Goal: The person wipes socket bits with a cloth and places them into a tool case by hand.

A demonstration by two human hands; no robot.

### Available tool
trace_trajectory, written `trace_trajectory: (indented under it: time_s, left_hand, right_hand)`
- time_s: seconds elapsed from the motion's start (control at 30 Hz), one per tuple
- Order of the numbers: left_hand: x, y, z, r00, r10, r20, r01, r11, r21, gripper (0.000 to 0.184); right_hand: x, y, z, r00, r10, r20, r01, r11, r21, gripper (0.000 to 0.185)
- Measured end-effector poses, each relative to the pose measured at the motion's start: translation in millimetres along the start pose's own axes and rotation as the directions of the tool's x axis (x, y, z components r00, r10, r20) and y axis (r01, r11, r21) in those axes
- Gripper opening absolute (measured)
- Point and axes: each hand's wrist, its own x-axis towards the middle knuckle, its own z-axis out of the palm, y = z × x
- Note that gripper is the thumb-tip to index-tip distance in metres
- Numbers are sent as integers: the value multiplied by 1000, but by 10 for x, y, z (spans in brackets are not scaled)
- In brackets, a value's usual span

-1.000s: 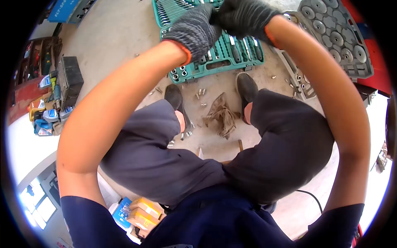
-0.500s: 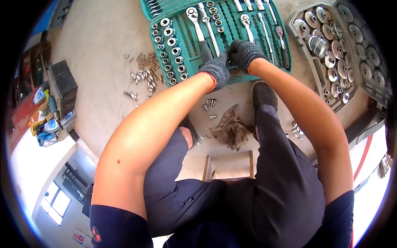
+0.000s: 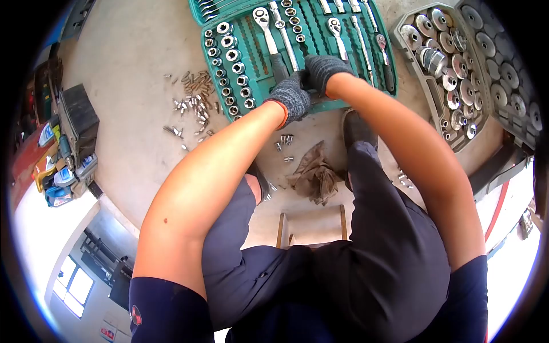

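The green socket case lies open on the floor, with ratchets, bars and sockets in its moulded slots. At its near edge my left hand, in a dark grey knit glove with an orange cuff, is closed. My right hand, in a matching glove, curls in against it. Anything pinched between the hands is hidden by the gloves. Just beyond my left hand are a large ratchet and a long bar. Above my right hand sits a smaller ratchet; a short ratchet lies farther right.
Loose bits and small sockets are scattered left of the case. Several sockets and a crumpled brown cloth lie between my feet. A grey case of cup-shaped metal parts stands open at right. A black box sits at left.
The whole view has shifted slightly, so the case and floor items appear a little left and higher. Both hands stay together at the case's near edge, with only slight movement.
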Motion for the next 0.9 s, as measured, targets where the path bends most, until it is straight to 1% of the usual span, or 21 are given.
trace_trajectory:
  time_s: [0.03, 0.07, 0.1, 0.13, 0.17, 0.2, 0.27, 0.3, 0.37, 0.4, 0.43, 0.5, 0.57, 0.6, 0.63, 0.7, 0.73, 0.77, 0.8, 0.83, 0.9]
  left_hand:
    - [-17, -28, -2, 1000, 19, -2, -19, 999, 40, 68]
    - [41, -131, 28, 1000, 16, -3, -16, 999, 37, 68]
    - [104, -227, 58, 994, 95, -46, -89, 991, 101, 75]
    - [138, -261, 46, 980, 177, -88, -160, 973, 169, 85]
    - [177, -294, 27, 980, 174, -93, -157, 974, 166, 85]
    - [205, -336, 29, 970, 221, -100, -187, 945, 267, 86]
    - [203, -348, 34, 961, 257, -107, -208, 917, 340, 78]
    - [202, -352, 35, 955, 275, -110, -216, 901, 377, 74]
    - [134, -351, -29, 877, 466, -114, -339, 770, 541, 50]
    - [31, -336, -62, 886, 441, -142, -313, 797, 516, 32]
    - [-241, -238, -133, 893, 433, -124, -304, 782, 545, 26]
    - [-363, -442, -182, 895, 447, 10, -373, 735, 566, 23]
    - [-462, -691, -122, 959, 259, 114, -271, 724, 634, 21]
    - [-528, -826, -45, 982, 152, 113, -189, 740, 646, 21]
    - [-556, -915, 71, 995, 27, 95, -87, 698, 710, 22]
    - [-599, -1206, 240, 994, -93, 56, 21, 672, 741, 29]
    - [-627, -1306, 328, 993, -101, 62, 22, 671, 741, 29]
    - [-679, -1396, 421, 990, -69, -123, 136, 701, 700, 33]
    - [-709, -1485, 474, 950, -40, -309, 238, 730, 640, 38]
    - [-704, -1577, 496, 952, -40, -302, 236, 723, 649, 38]
    - [-679, -1695, 552, 867, 23, -498, 250, 844, 474, 45]
  right_hand:
    - [131, 82, 47, 995, -85, 44, 86, 996, -15, 28]
    - [209, 135, -2, 972, -139, 187, 157, 984, -85, 29]
    - [259, 172, -20, 953, -141, 270, 177, 977, -116, 29]
    - [209, 168, -63, 971, -108, 211, 121, 991, -52, 27]
    - [130, 150, -92, 985, -68, 156, 66, 998, 16, 25]
    - [94, 128, -94, 984, -71, 161, 69, 997, 18, 25]
    - [29, 141, -54, 993, 65, 96, -80, 985, 152, 28]
    - [-29, 163, -27, 993, 67, 95, -81, 984, 158, 28]
    - [-200, 181, 36, 963, 167, -213, -98, 948, 303, 35]
    - [-273, 233, 60, 940, 136, -313, -43, 957, 287, 35]
    - [-318, 332, 174, 936, 158, -316, 11, 880, 475, 27]
    - [-694, 258, 30, 979, 180, -94, -67, 724, 686, 31]
    - [-967, 265, 111, 987, 97, 125, -158, 555, 816, 27]
    - [-1085, 317, 252, 996, 73, 58, -89, 550, 831, 23]
    - [-1256, 327, 282, 994, 55, -99, 39, 657, 753, 22]
    - [-1440, 614, 491, 862, 113, -494, 277, 713, 645, 22]
    - [-1590, 775, 464, 854, 366, -371, 88, 600, 795, 23]
    - [-1772, 943, 457, 788, 584, -194, -90, 423, 902, 25]
    - [-1936, 1161, 576, 731, 674, -110, -195, 360, 912, 23]
    - [-2098, 1379, 694, 659, 751, -23, -289, 281, 915, 21]
    - [-2332, 1636, 1022, 565, 821, 84, -456, 225, 861, 20]
